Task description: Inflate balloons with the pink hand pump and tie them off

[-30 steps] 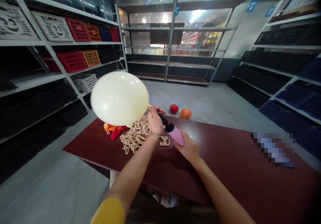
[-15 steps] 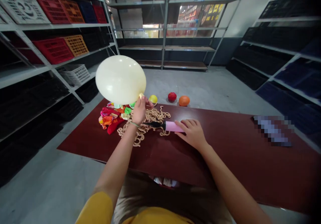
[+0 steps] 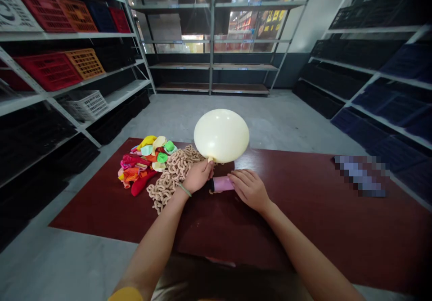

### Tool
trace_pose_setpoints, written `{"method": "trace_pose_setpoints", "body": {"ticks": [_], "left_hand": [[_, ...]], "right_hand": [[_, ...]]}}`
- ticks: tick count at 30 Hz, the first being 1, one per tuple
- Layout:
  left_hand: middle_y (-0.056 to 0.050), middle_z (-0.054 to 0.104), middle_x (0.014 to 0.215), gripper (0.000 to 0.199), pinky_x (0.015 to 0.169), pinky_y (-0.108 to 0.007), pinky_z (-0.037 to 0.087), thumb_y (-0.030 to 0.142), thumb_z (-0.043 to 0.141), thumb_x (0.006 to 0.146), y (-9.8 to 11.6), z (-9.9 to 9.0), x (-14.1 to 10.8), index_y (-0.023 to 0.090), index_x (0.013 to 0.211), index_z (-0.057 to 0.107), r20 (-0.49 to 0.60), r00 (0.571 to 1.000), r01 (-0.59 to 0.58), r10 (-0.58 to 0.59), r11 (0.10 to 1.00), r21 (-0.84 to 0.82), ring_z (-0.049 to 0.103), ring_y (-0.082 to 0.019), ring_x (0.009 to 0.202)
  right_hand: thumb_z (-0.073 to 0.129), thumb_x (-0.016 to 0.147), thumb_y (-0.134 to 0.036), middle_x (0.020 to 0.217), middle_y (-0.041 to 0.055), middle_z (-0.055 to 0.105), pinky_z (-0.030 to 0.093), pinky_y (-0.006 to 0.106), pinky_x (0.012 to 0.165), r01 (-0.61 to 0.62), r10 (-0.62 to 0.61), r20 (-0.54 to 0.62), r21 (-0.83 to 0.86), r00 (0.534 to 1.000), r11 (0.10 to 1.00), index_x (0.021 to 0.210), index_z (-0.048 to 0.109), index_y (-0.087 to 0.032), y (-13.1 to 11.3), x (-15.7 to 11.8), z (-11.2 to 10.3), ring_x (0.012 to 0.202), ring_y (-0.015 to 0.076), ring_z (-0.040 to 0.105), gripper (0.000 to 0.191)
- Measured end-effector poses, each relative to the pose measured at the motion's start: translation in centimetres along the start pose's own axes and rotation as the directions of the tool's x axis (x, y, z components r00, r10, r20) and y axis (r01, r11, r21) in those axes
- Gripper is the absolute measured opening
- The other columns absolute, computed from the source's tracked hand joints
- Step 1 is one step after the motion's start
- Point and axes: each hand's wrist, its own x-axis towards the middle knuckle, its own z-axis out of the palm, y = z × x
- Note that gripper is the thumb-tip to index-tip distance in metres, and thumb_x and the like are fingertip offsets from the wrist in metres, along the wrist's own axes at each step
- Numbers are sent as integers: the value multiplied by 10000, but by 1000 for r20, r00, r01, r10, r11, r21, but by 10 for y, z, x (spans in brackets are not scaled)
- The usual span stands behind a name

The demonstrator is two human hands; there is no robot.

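A cream-coloured inflated balloon stands just above the left hand, which is nearly closed, pinching the balloon's narrow neck between thumb and fingers. Beyond the hands, metal shelving runs across the far side of the room, and more shelving holding a red plastic crate stands out to the left. Both hands are over a dark red table. Left of the left hand lies a heap of deflated multicoloured balloons, and a tan chain of twisted loops touches the heel of that hand. The right hand is half open, its fingers curved over a pink hand pump lying just beside the left hand; whether it is gripping the pump or only resting there, I cannot tell. A thin band circles the left wrist.
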Motion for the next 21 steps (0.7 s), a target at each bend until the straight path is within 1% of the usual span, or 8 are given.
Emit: {"method": "trace_pose_setpoints", "body": {"ticks": [4,7,9,12,13,15,18,21], "left_hand": [[-12,609,544,245,557,-244,407,370,723,761,-4,1,3,236,588,612,6,999,-46,45,991,128,552,-180,521],[-19,652,615,190,580,-253,439,422,679,797,-9,1,5,250,722,646,21,991,-131,131,955,265,608,-207,571],[-19,646,616,197,606,-260,460,438,651,821,-12,2,4,252,756,640,44,983,-185,181,924,335,617,-212,572],[-21,644,634,164,661,-266,475,403,663,820,-13,1,3,250,765,640,59,981,-194,185,915,354,621,-213,590],[-22,646,642,148,678,-267,475,381,677,811,-14,1,3,248,756,640,59,984,-179,169,922,344,621,-213,602],[-22,640,642,141,702,-265,467,337,704,789,-16,1,4,241,715,631,57,990,-139,127,935,328,613,-210,613],[-15,611,617,155,713,-262,447,307,717,778,-20,1,5,233,686,616,47,995,-98,88,936,337,592,-205,612],[-11,605,627,158,708,-259,435,313,706,794,-21,1,7,230,697,613,37,996,-91,83,939,332,588,-201,624]], "right_hand": [[464,918,-156,1109,86,693,517,413,947,-13,30,-161,106,986,994,1235,612,-215,-5,0,-6,1086,213,620,355],[418,939,-155,1118,102,670,537,441,921,-77,136,-314,196,940,978,1276,559,-221,-18,13,-25,1092,224,622,371],[405,947,-144,1159,93,653,538,447,932,-50,120,-334,210,935,976,1316,510,-242,-28,33,-41,1129,222,607,396],[374,957,-113,1263,81,614,487,433,1032,51,-17,-194,174,981,983,1374,447,-220,-37,72,-51,1237,194,543,436],[352,962,-113,1301,78,595,461,440,1066,93,-76,-113,156,991,983,1387,432,-207,-36,83,-48,1288,191,501,442],[306,965,-106,1353,70,565,404,461,1119,126,-129,10,139,992,982,1395,423,-179,-31,99,-35,1346,182,439,451],[306,959,-96,1357,82,573,310,497,1170,141,-148,138,63,979,988,1387,433,-140,-12,104,-12,1349,185,437,448],[367,959,-112,1333,77,594,248,517,1191,209,-195,191,-59,962,976,1340,496,-150,9,97,-6,1371,202,406,403]]}}
